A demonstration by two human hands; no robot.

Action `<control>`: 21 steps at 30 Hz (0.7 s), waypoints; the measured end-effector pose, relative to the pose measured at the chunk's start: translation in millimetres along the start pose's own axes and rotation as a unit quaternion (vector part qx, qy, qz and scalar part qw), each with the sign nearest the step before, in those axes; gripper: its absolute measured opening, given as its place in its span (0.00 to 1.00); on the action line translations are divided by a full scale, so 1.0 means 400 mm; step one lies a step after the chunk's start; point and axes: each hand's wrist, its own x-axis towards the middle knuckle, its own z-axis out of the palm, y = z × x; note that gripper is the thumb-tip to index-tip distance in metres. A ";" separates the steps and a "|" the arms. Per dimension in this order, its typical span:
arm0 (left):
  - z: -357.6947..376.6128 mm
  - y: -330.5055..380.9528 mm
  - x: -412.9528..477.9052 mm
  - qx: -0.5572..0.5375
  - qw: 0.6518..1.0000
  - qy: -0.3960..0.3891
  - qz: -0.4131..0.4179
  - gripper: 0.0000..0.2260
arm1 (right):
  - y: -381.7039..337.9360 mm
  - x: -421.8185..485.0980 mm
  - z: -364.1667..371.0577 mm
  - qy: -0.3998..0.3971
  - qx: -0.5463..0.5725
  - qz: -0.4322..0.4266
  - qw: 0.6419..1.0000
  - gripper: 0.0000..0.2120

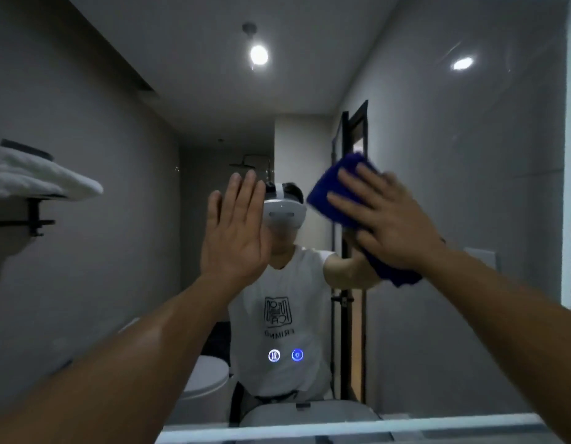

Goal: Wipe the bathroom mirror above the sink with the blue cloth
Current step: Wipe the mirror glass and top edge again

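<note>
- Wiping appears to be in hand: the right hand [386,219] presses the blue cloth [329,193] flat against the bathroom mirror [469,139], fingers straight and spread, not curled round it.
- The left hand [236,232] is raised beside it, fingers straight and together, holding nothing; whether it touches the glass is unclear.
- The cloth sits right of centre on the glass, folded into a thick, deep-blue pad.
- The next move probably calls for sweeping the pad across the rest of the glass with even pressure.
</note>
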 end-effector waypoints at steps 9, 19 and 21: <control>-0.009 -0.001 -0.012 -0.017 1.000 0.013 0.005 0.28 | -0.308 -0.187 0.087 0.033 0.043 0.149 0.987 0.33; -0.008 0.001 -0.007 -0.006 1.000 -0.003 0.002 0.28 | -0.245 -0.213 0.053 0.010 0.030 0.125 0.992 0.31; -0.009 0.002 -0.008 -0.011 1.000 0.004 0.005 0.28 | -0.228 -0.101 0.041 0.044 0.062 0.239 0.968 0.30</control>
